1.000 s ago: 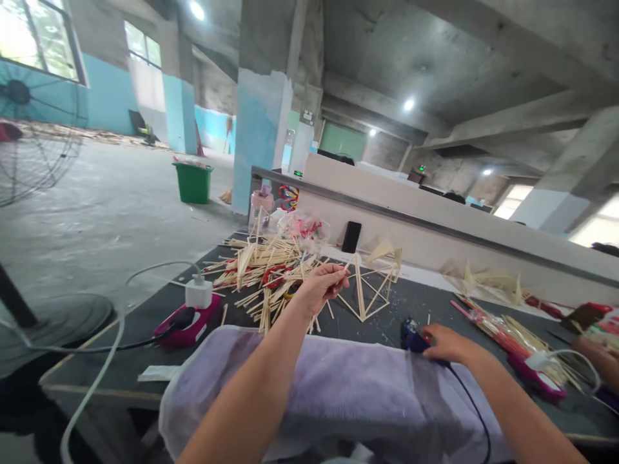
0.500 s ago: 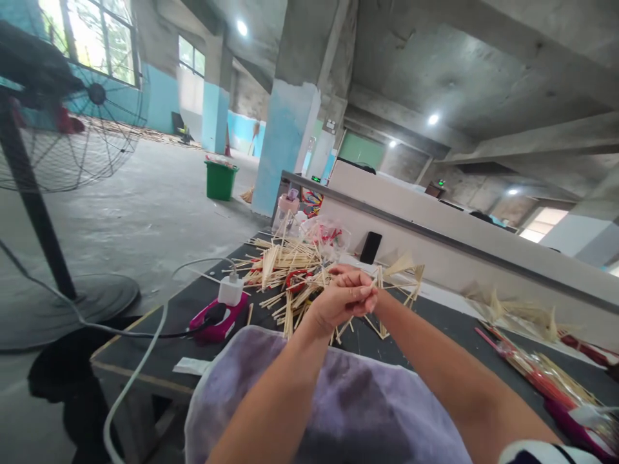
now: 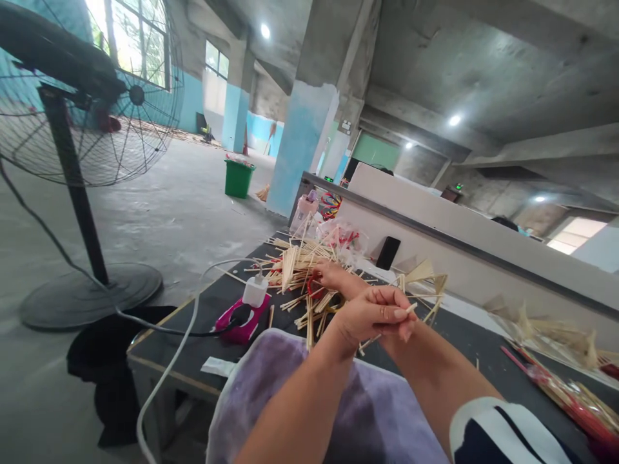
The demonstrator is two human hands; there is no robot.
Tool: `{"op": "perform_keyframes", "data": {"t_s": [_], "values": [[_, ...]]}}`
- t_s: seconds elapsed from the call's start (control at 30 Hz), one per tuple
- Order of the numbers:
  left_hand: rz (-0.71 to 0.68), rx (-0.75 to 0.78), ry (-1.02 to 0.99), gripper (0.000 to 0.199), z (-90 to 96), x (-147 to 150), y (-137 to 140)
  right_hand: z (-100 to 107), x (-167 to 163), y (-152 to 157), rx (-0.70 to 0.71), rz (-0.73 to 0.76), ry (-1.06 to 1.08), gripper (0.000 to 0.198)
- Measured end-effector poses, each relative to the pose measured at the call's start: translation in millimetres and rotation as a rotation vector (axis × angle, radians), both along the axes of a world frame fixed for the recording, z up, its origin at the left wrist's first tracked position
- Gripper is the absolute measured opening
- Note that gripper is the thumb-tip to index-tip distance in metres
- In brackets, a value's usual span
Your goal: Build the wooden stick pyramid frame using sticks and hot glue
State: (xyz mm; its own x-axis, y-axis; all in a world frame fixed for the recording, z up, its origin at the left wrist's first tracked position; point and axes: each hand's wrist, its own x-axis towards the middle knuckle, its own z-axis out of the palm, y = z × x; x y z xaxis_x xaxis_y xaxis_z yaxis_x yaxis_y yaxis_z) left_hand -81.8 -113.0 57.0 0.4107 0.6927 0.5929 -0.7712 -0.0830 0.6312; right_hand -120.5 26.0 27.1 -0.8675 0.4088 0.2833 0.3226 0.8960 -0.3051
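Observation:
My left hand (image 3: 380, 314) is closed in a pinch on a thin pale wooden stick (image 3: 411, 309), whose short end sticks out past the fingertips. Behind it, my right arm crosses under the left wrist. My right hand (image 3: 331, 274) reaches over the heap of pale sticks (image 3: 304, 254), its fingers bent down and seemingly apart, beside a red ring-like item (image 3: 315, 288). Whether those fingertips touch a stick is hard to make out. Joined stick frames (image 3: 425, 283) stand to the right of my left hand.
A magenta power strip (image 3: 244, 320) with a white charger (image 3: 255, 291) and cables lies at the table's left. A phone (image 3: 388, 252) leans by the partition. Bundled red and pale sticks (image 3: 565, 393) lie at right. A large fan (image 3: 135, 96) stands left; a purple cloth (image 3: 271, 380) covers my lap.
My right hand has moved left, from behind my left hand out over the stick heap. The left hand keeps its pinch on the stick. The whole view has shifted slightly.

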Motion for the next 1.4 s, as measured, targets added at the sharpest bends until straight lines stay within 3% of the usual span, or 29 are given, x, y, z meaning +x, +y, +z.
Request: {"op": "perform_keyframes", "data": {"t_s": [0.2, 0.4, 0.67, 0.87, 1.0, 1.13, 1.4], "values": [[0.032, -0.017, 0.0, 0.02, -1.8, 0, 2, 5, 13, 9, 0.064, 0.062, -0.032, 0.01], [0.065, -0.04, 0.064, 0.02, -0.9, 3, 5, 37, 62, 37, 0.009, -0.07, 0.268, 0.013], [0.063, -0.056, 0.131, 0.015, -4.1, 5, 11, 62, 99, 39, -0.216, -0.224, 0.838, 0.024], [0.201, -0.064, 0.125, 0.015, -2.7, 2, 13, 77, 140, 17, -0.468, -0.062, 1.204, 0.024], [0.29, -0.153, 0.093, 0.009, -0.2, -2, 20, 75, 180, -1, -0.476, -0.029, 1.364, 0.02], [0.384, -0.301, 0.139, 0.01, 1.5, 0, 30, 65, 210, -26, -0.391, -0.084, 1.419, 0.016], [0.506, -0.433, 0.28, 0.021, -1.7, 17, 39, 31, 227, -60, -0.243, -0.23, 1.309, 0.014]]}}
